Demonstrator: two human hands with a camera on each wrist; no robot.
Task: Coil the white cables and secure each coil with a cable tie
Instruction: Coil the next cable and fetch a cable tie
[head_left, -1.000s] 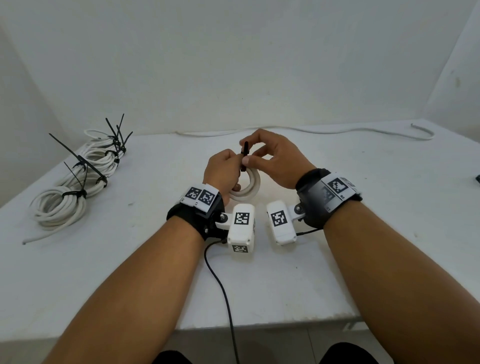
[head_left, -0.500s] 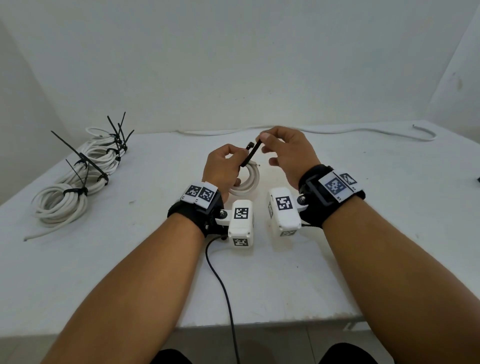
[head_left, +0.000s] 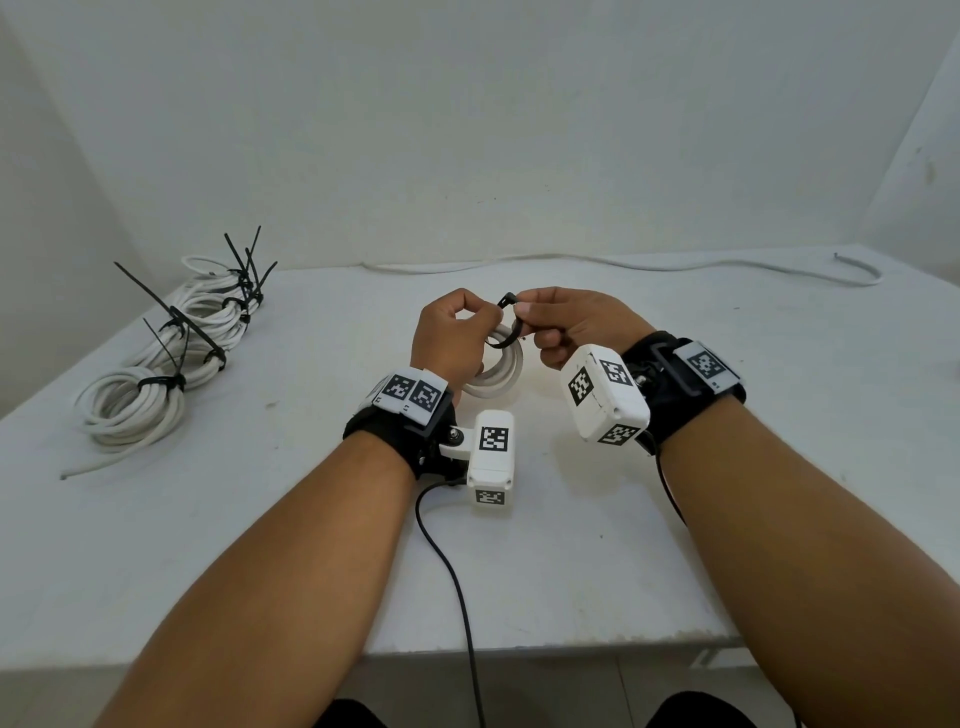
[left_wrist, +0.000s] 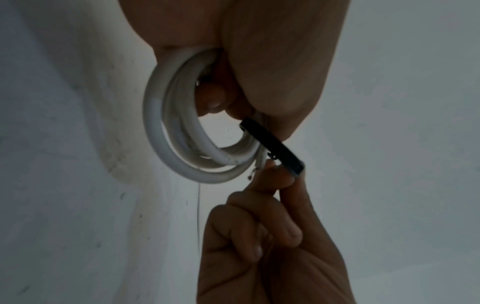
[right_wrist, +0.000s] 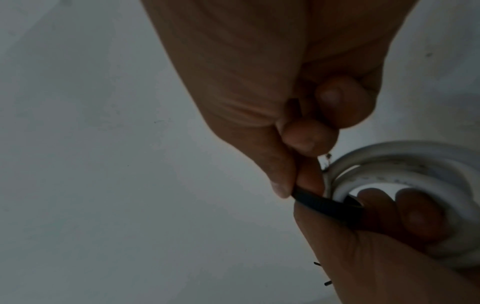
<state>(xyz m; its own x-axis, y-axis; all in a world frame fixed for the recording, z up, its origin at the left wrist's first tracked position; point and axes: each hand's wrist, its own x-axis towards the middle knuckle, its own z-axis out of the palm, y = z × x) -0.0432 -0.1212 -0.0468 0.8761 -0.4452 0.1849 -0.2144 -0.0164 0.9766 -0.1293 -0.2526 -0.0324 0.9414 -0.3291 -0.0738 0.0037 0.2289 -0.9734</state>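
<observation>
The small white cable coil (head_left: 496, 371) sits just above the bench (head_left: 675, 519) at its middle, gripped in my left hand (head_left: 449, 340), fingers curled through its ring. A black cable tie (head_left: 511, 325) loops over the coil, and my right hand (head_left: 576, 325) pinches the strap between thumb and forefinger. Far left on the bench lie tied white coils (head_left: 171, 358), and 1 loose white cable (head_left: 649, 265) trails along the back edge.

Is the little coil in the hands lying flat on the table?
No, the left hand holds the coil up off the table.
</observation>
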